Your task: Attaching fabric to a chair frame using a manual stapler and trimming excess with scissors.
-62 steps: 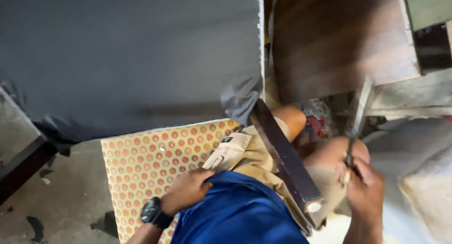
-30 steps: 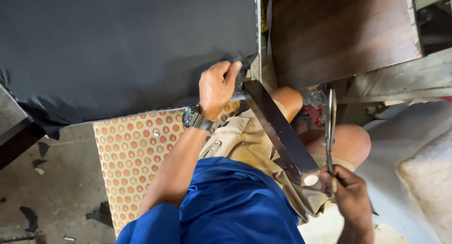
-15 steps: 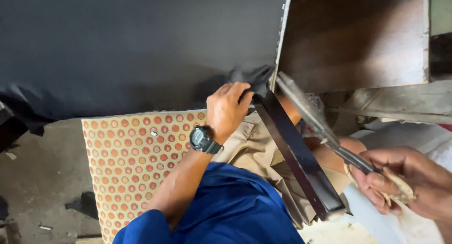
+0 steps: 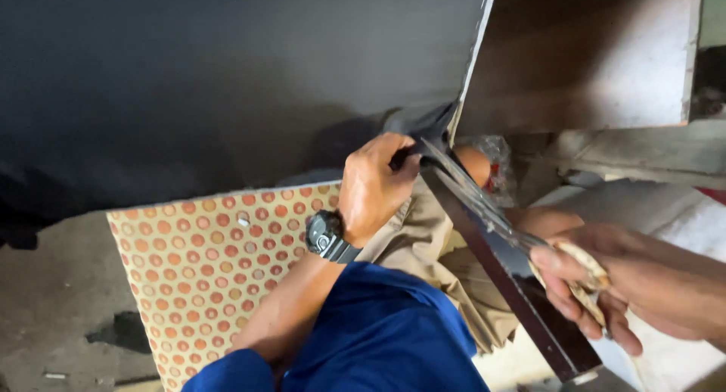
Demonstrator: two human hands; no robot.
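1. A loose flap of dark grey fabric (image 4: 423, 123) hangs at the lower corner of a large upholstered panel (image 4: 227, 82), just above frame centre, against the panel's pale edge strip (image 4: 473, 59).
2. The left hand (image 4: 374, 184), a black wristwatch (image 4: 327, 237) on its wrist, pinches that flap, fingers closed tight on the cloth, directly at the corner.
3. Long steel scissors (image 4: 476, 199) run on a diagonal from 4 o'clock up to 10 o'clock, tips touching the fabric just beside the left fingers.
4. The right hand (image 4: 597, 286), at 4 o'clock from the flap, is wrapped shut around the scissor handles, which are bound in pale cloth; it is the farther hand from the flap.
5. Whether the blades are parted at the tips cannot be told.
6. A dark wooden bar (image 4: 514, 301) lies across the person's lap, parallel to the scissors.
7. An orange-dotted patterned board (image 4: 197, 271) sits at 8 o'clock on the concrete floor (image 4: 53, 301).
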